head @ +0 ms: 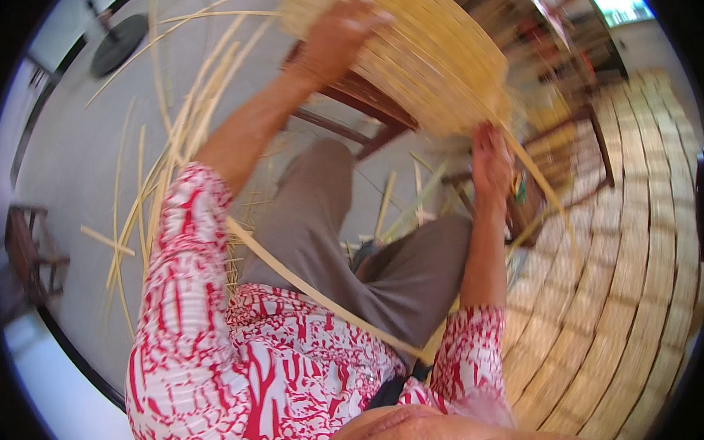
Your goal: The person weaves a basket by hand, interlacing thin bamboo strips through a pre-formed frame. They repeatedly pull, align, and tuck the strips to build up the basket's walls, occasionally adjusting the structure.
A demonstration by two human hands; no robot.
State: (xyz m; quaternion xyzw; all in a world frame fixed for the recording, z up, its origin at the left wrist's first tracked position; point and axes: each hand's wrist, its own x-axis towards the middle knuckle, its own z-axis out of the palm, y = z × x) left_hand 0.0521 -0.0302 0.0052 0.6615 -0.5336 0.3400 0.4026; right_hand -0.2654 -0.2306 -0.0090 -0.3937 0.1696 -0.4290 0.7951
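Observation:
A woven basket of yellowish bamboo strips (421,49) is tilted at the top centre, over a dark red wooden stool (377,97). My left hand (345,37) lies against its upper left side, the fingers blurred by motion. At its lower right edge is my right hand (492,157), fingers pointing up and touching the rim; a loose strip (539,178) runs down beside it. Whether either hand grips the weave is unclear. Another long flat strip (319,294) crosses my lap.
Long loose bamboo strips (194,121) lie on the grey floor at left. Stacked woven pieces (615,269) fill the right side. A small dark wooden stool (36,254) stands far left, and a round black base (119,48) at upper left. Short offcuts are scattered near my feet.

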